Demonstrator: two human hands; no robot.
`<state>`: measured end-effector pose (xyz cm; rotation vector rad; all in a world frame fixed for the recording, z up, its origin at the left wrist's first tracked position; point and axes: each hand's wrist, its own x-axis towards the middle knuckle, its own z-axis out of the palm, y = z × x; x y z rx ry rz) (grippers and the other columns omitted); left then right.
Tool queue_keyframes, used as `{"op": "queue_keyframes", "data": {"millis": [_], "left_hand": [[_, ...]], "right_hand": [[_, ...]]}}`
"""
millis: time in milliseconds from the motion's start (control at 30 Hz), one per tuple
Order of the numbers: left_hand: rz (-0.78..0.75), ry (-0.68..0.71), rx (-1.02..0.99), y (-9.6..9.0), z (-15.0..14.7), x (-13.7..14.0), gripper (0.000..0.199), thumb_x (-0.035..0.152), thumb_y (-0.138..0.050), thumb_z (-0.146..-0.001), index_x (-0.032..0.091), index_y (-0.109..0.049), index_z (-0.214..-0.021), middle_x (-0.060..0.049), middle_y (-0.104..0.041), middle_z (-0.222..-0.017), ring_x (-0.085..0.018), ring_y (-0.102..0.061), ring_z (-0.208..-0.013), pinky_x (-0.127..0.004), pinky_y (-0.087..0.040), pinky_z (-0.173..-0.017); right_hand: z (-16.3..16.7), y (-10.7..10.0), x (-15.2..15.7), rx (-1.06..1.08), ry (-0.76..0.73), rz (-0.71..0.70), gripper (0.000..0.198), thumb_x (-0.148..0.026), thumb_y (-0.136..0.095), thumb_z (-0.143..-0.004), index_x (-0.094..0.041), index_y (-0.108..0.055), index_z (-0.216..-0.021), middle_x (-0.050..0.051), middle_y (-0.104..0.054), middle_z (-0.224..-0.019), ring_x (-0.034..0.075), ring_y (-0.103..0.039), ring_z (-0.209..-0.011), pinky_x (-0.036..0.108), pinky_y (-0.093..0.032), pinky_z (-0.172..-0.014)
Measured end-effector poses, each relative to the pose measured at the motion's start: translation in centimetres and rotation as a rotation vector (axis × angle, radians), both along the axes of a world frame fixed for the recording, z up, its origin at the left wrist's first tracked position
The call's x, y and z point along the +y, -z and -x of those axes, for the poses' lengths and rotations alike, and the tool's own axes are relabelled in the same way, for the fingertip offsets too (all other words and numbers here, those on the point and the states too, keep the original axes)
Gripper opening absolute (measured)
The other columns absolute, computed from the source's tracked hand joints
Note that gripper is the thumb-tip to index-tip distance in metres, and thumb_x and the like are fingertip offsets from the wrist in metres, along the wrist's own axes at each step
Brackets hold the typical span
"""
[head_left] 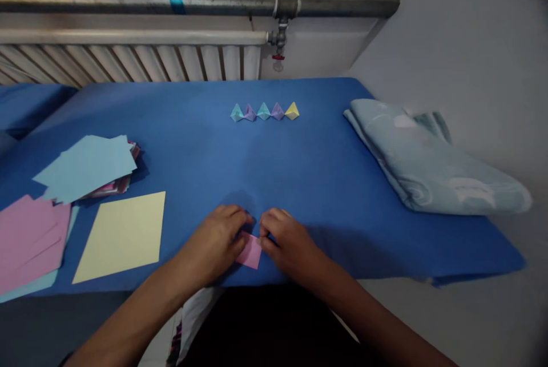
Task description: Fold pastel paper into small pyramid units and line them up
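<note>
1. Left hand (216, 242) and right hand (287, 241), curled nearly closed, pinch the pink paper (250, 254) over the blue sheet (192, 144), seemingly steadying it; fingertips partly hidden.
2. Origami row (264, 111) sits beyond, likely for room.

Dim light, muted shadows on the blue cloth (192, 144) right of the right hand (289, 238) and the paper stack (89, 167), near clothing (274, 327) sunk to black, dark far-right corner, softened detail, wide-angle stretch at edges

Folded blanket (432, 164) (pale, patterned) at right; radiator (141, 37) below a metal pipe (222, 6).
</note>
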<state>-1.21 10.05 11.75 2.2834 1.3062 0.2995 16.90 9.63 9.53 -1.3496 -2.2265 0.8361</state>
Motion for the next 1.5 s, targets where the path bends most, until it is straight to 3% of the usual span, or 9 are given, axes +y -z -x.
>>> {"op": "queue_keyframes", "data": {"millis": [200,467,567,733,933,1100,1267,1367,1500], "left_hand": [[0.274,0.074,0.200,-1.5,-2.8,2.0,0.023,0.008,-0.050,-0.067,0.017,-0.062,-0.085,-0.005,-0.062,-0.081,-0.020,-0.056,-0.075,-0.030,-0.041,-0.069],[0.428,-0.007,0.121,-1.5,-1.3,1.8,0.006,0.014,-0.057,-0.064,0.019,-0.057,-0.066,0.000,-0.057,-0.070,-0.014,-0.051,-0.063,-0.026,-0.036,-0.058],[0.533,-0.112,-0.092,-1.4,-0.3,1.1,0.009,0.027,-0.054,-0.076,0.019,-0.055,-0.073,0.001,-0.059,-0.070,-0.013,-0.055,-0.064,-0.023,-0.040,-0.059],[0.681,-0.568,-0.882,-0.4,-0.4,-0.6,0.021,0.032,-0.071,-0.069,0.018,-0.056,-0.068,0.005,-0.057,-0.061,-0.007,-0.050,-0.058,-0.020,-0.039,-0.060],[0.714,-0.682,-1.106,0.8,-1.1,-1.7,0.021,0.032,-0.075,-0.068,0.017,-0.060,-0.067,0.004,-0.061,-0.059,-0.007,-0.052,-0.056,-0.020,-0.040,-0.058],[0.668,-0.653,-1.051,0.8,-0.2,-1.5,0.031,0.030,-0.077,-0.064,0.022,-0.066,-0.092,0.005,-0.061,-0.068,-0.008,-0.054,-0.062,-0.021,-0.042,-0.061],[0.637,-0.406,-0.816,-0.2,1.0,-0.6,0.013,0.031,-0.066,-0.075,0.019,-0.065,-0.080,0.001,-0.063,-0.076,-0.012,-0.057,-0.071,-0.026,-0.046,-0.069],[0.452,-0.258,-0.641,-0.3,1.4,-0.3,0.009,0.028,-0.060,-0.082,0.020,-0.062,-0.078,-0.001,-0.066,-0.080,-0.014,-0.060,-0.076,-0.029,-0.048,-0.073],[-0.212,-0.024,-0.346,1.3,1.5,-0.9,0.014,0.015,-0.049,-0.088,0.020,-0.062,-0.091,-0.004,-0.068,-0.092,-0.016,-0.061,-0.089,-0.033,-0.047,-0.081]], "right_hand": [[-0.2,0.6,-0.4,0.121,0.064,-0.011,0.019,-0.002,-0.057,-0.070,-0.019,-0.048,-0.071,0.000,-0.055,-0.077,0.016,-0.050,-0.077,0.029,-0.040,-0.071],[-1.9,0.3,-1.2,0.361,0.235,0.042,0.006,-0.015,-0.056,-0.079,-0.021,-0.055,-0.077,0.002,-0.061,-0.090,0.016,-0.056,-0.082,0.030,-0.044,-0.075],[-2.0,-0.3,-1.9,0.469,0.317,0.190,0.004,-0.024,-0.056,-0.080,-0.021,-0.058,-0.082,0.001,-0.062,-0.082,0.015,-0.057,-0.074,0.028,-0.045,-0.069],[-0.4,-0.8,-2.1,0.719,0.253,0.554,0.020,-0.028,-0.063,-0.074,-0.019,-0.061,-0.092,0.001,-0.065,-0.078,0.015,-0.059,-0.071,0.028,-0.047,-0.067],[1.2,-0.8,-1.5,0.834,0.226,0.664,0.010,-0.028,-0.061,-0.073,-0.020,-0.063,-0.079,-0.001,-0.066,-0.074,0.016,-0.060,-0.074,0.030,-0.047,-0.073],[1.0,-0.8,-1.5,0.690,0.233,0.609,0.008,-0.024,-0.057,-0.075,-0.019,-0.063,-0.076,-0.004,-0.055,-0.064,0.011,-0.049,-0.060,0.024,-0.039,-0.059],[0.6,-0.9,-1.5,0.576,0.161,0.538,0.011,-0.023,-0.054,-0.079,-0.018,-0.057,-0.070,-0.005,-0.047,-0.061,0.010,-0.043,-0.056,0.022,-0.035,-0.053],[0.2,-0.5,-1.3,0.384,0.128,0.194,0.014,-0.020,-0.052,-0.084,-0.019,-0.057,-0.071,-0.003,-0.051,-0.064,0.011,-0.047,-0.059,0.023,-0.038,-0.056],[-0.5,0.6,-1.0,0.070,0.017,-0.408,0.017,-0.013,-0.046,-0.089,-0.019,-0.062,-0.089,0.005,-0.062,-0.084,0.016,-0.052,-0.076,0.031,-0.041,-0.071]]}}
